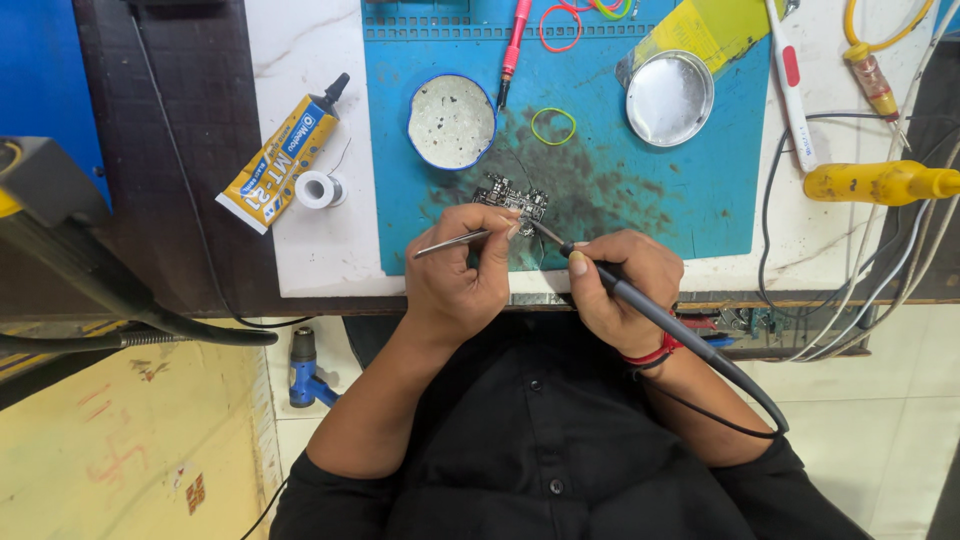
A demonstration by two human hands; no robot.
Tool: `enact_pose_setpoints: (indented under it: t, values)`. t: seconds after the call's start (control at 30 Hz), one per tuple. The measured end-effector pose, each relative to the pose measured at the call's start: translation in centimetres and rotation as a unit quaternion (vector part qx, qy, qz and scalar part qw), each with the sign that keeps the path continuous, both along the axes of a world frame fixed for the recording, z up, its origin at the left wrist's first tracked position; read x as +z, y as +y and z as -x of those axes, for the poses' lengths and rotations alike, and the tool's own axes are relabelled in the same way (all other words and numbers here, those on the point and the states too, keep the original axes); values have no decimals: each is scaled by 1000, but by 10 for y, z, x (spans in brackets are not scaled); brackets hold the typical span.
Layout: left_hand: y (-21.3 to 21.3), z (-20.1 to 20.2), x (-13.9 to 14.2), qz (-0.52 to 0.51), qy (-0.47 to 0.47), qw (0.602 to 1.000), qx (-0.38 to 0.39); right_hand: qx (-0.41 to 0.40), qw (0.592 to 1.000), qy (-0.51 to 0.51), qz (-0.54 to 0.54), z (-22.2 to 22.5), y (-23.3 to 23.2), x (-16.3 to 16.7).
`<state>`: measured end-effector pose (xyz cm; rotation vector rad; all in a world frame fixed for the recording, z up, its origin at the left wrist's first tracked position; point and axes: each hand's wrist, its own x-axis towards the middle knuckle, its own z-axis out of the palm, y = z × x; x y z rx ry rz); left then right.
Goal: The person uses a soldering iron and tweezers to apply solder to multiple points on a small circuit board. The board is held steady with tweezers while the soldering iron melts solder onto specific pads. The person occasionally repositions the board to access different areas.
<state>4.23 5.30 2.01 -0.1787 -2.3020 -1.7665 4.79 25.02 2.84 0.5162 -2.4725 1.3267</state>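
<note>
Looking down, I see one small dark circuit board [512, 198] lying on the blue mat [700, 200] near its front edge, just ahead of my two hands. My left hand [462, 272] is closed around one pair of metal tweezers [452, 243], whose tips reach the board's near edge. My right hand [622, 285] grips one soldering iron [640, 300] like a pen, its tip touching the board from the right; its black cable loops back past my wrist, which wears a red band [655, 353].

Behind the board sit two round tins: one blue-rimmed [452, 122] and one shiny silver [669, 98]. One green rubber band [553, 126] lies between them, and a few more bands [575, 20] are bunched at the mat's far edge beside one pink pen-like tool [514, 45]. Left of the mat on the white worktop [300, 40] lie one yellow glue tube [283, 155] and one small solder spool [318, 189]. To the right is one yellow tool [880, 182] among several loose cables [900, 270].
</note>
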Motion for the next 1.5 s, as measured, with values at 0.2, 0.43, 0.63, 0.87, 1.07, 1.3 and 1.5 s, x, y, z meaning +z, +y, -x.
enact_pose_setpoints:
  t: [0.2, 0.43, 0.63, 0.87, 1.07, 1.3, 1.5]
  values:
    - [0, 2, 0, 7, -1, 1000, 3, -4, 1000, -2, -5, 0, -1, 1]
    - [0, 0, -1, 5, 3, 1000, 6, -9, 1000, -3, -4, 0, -2, 1]
    - [0, 3, -2, 4, -8, 1000, 2, -4, 1000, 3, 0, 2, -1, 0]
    - [0, 1, -2, 9, -3, 1000, 4, 0, 1000, 4, -3, 2, -2, 0]
    - [-1, 1, -2, 19, 11, 1000, 4, 3, 1000, 1, -7, 2, -2, 1]
    - [0, 1, -3, 11, 10, 1000, 2, -2, 1000, 0, -5, 1, -3, 0]
    - [-1, 0, -3, 21, 18, 1000, 8, 2, 1000, 1, -8, 1, -4, 2]
